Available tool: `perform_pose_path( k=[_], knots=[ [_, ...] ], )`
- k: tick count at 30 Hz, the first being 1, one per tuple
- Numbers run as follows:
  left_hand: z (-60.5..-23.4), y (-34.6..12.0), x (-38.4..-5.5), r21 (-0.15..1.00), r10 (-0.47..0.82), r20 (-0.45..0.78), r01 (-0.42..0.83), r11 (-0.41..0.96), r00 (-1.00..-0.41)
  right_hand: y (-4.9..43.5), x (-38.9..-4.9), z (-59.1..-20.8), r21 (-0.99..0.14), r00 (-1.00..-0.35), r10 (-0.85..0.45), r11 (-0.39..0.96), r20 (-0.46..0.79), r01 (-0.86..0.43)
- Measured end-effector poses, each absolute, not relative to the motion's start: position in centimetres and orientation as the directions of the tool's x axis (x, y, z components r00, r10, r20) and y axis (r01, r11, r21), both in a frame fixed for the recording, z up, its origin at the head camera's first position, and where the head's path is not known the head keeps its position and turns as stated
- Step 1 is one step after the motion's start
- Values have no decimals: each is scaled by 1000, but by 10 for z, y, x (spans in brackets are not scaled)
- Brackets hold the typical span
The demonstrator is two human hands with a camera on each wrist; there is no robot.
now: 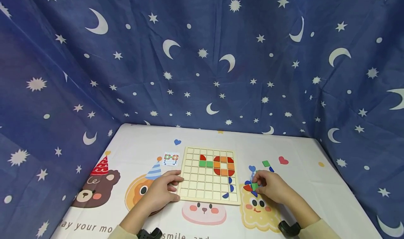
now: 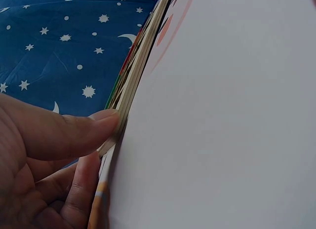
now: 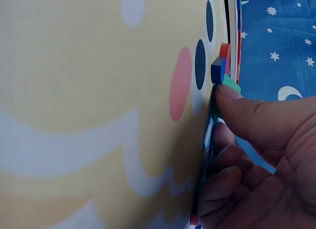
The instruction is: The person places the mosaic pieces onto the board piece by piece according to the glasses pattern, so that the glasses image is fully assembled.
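A pale wooden grid board (image 1: 202, 186) lies on the table. Red, orange and green tiles fill part of its upper right, with blue half-round tiles (image 1: 231, 188) below. My left hand (image 1: 162, 190) holds the board's left edge, thumb near the front corner; in the left wrist view that thumb (image 2: 74, 133) presses on the wooden side. Right of the board, my right hand (image 1: 273, 186) pinches a green square tile (image 1: 254, 186) between thumb and fingers. Close around it lie a red tile (image 1: 247, 188) and blue tiles (image 1: 254, 194). The right wrist view shows a blue tile (image 3: 217, 71) just beyond the thumb.
A small pattern card (image 1: 170, 159) lies behind the left hand, beside the board. Farther back on the right are another green square (image 1: 266, 163) and a blue tile (image 1: 271, 169). A starry blue curtain (image 1: 202, 74) rises behind the printed white tablecloth (image 1: 293, 197).
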State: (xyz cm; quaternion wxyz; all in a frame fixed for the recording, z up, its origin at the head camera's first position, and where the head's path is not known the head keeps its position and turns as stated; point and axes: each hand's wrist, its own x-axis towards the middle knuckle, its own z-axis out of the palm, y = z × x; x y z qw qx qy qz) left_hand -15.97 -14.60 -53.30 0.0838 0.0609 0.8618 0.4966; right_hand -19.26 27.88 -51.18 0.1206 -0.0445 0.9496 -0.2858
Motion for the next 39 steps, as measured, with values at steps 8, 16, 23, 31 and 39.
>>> perform_pose_path(
  k=[8, 16, 23, 31, 39],
  knots=[
    [-533, -146, -160, 871, 189, -87, 17, 491, -978, 281, -194, -511, -608, -972, -150, 794, -183, -8],
    [-532, -147, -160, 873, 196, -88, 19, 487, -977, 280, -198, -501, -667, -980, -150, 745, -133, -24],
    [-532, -146, -160, 872, 195, -87, 20, 490, -977, 260, -208, -500, -703, -987, -115, 711, -109, -6],
    [-531, -146, -157, 877, 198, -85, 22, 481, -977, 226, -224, -500, -756, -984, -163, 653, -68, -56],
    [-530, -147, -159, 875, 194, -86, 19, 484, -977, 189, -242, -500, -820, -975, -218, 564, -32, -99]
  ],
)
